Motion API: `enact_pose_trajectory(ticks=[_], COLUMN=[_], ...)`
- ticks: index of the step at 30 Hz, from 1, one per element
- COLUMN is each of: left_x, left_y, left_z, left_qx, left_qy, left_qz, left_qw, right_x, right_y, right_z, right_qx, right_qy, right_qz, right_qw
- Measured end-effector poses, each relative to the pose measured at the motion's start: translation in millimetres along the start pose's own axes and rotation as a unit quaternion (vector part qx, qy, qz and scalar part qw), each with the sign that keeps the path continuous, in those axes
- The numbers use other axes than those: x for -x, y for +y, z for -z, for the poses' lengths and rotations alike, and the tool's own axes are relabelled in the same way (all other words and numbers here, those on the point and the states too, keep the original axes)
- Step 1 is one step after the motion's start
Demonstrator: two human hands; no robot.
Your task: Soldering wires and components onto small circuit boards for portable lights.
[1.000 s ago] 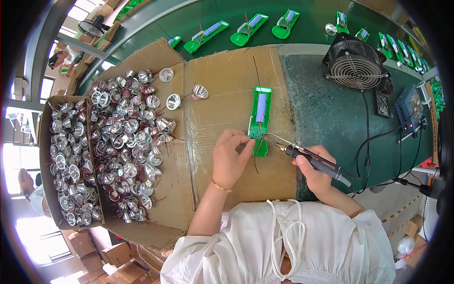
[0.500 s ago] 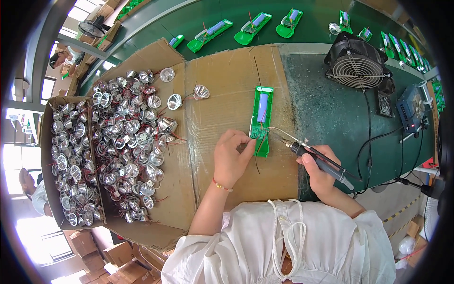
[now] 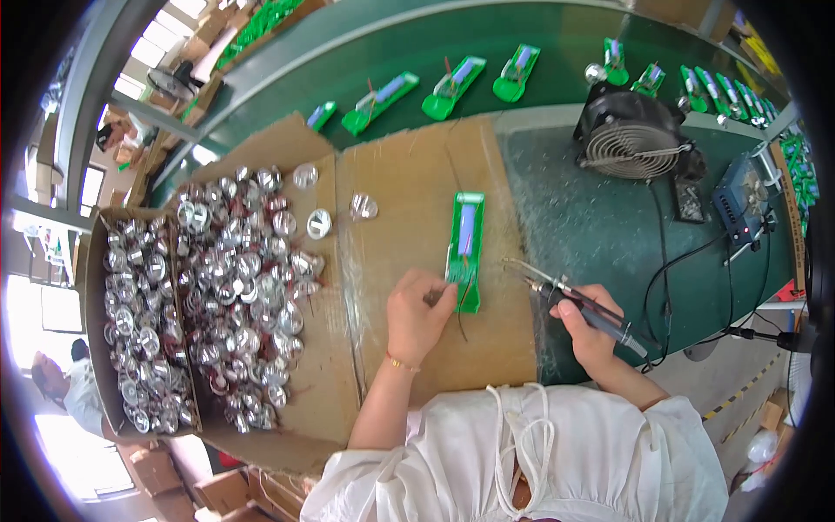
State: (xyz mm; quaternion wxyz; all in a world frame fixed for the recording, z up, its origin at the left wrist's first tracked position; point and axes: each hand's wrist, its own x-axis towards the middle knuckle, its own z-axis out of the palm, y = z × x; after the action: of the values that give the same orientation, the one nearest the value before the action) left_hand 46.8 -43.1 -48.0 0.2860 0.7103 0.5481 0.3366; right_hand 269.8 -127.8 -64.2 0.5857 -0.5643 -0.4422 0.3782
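A green plastic housing (image 3: 469, 300) lies on the cardboard in front of me, holding a purple cylindrical battery (image 3: 467, 228), a small circuit board (image 3: 457, 275) and thin wires. My left hand (image 3: 419, 313) is at the board's left edge, thumb and fingers pinched together; whatever is between them is too small to make out. In my right hand (image 3: 591, 329) is a soldering iron (image 3: 596, 315) with a thin metal feed tube along it. Its tip points left and is apart from the board, over the cardboard to the right of the housing.
Many silver reflector cups (image 3: 252, 287) with red wires fill a cardboard box (image 3: 348, 348) on the left; a few lie loose beside it. A black fan (image 3: 631, 135) and a blue soldering station (image 3: 739, 200) stand right. Several green housings (image 3: 380, 103) line the far green surface (image 3: 287, 104).
The soldering iron's tip has drawn away from the circuit board to the right. My left hand stays pinched at the board's edge. The whole view has shifted slightly.
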Motion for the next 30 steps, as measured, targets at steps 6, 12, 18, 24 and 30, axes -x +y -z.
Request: enact_pose_trajectory(ticks=[6, 12, 18, 24, 30], left_x=[-2.6, -19.3, -119.7, -260.2, -339.0], left_y=[-0.8, -3.6, 23.8, 80.3, 83.9], left_z=[4.3, 12.4, -17.2, -91.5, -182.0], left_qx=[-0.028, -0.173, -0.235, -0.301, -0.344], left_qy=[-0.011, -0.151, -0.153, -0.153, -0.159], left_qz=[0.019, 0.066, -0.057, -0.17, -0.177], left_qw=[0.999, 0.971, 0.958, 0.926, 0.908], right_x=[-20.3, -25.0, -28.9, -33.2, -36.9], right_y=[1.8, -2.9, 19.8, 6.8, 21.8], right_z=[22.4, 39.5, 37.3, 34.3, 34.5], right_qx=[0.078, 0.158, 0.104, 0.085, 0.075], right_qy=[0.067, 0.089, 0.061, 0.036, 0.054], right_qz=[0.168, 0.099, 0.107, 0.016, -0.014], right_qw=[0.98, 0.978, 0.987, 0.996, 0.996])
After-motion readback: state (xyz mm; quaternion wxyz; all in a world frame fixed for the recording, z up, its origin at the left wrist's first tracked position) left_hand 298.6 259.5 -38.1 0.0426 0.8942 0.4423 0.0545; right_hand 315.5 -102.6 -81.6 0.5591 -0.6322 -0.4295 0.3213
